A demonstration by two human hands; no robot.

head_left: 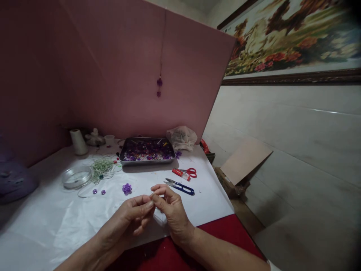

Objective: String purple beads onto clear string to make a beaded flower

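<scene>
My left hand point(131, 216) and my right hand point(172, 212) meet above the near edge of the white table covering, thumb and forefinger pinched on each. A faint thin thread point(160, 217) loops down between them; what else the fingertips may hold is too small to tell. Just beyond my left hand lies a purple bead cluster point(126, 189). Two single purple beads point(99, 192) rest further left. Blue thread snips point(180, 186) lie beyond my right hand, with red-handled scissors point(191, 172) and a red-and-clear small item point(181, 174) behind them.
A dark metal tray point(148, 162) full of purple beads stands at the back. Beside it are a plastic bag point(182, 138), tangled green thread point(103, 168), a clear spool point(77, 177) and a white thread cone point(79, 142). A beaded string point(159, 81) hangs against the pink board point(118, 75).
</scene>
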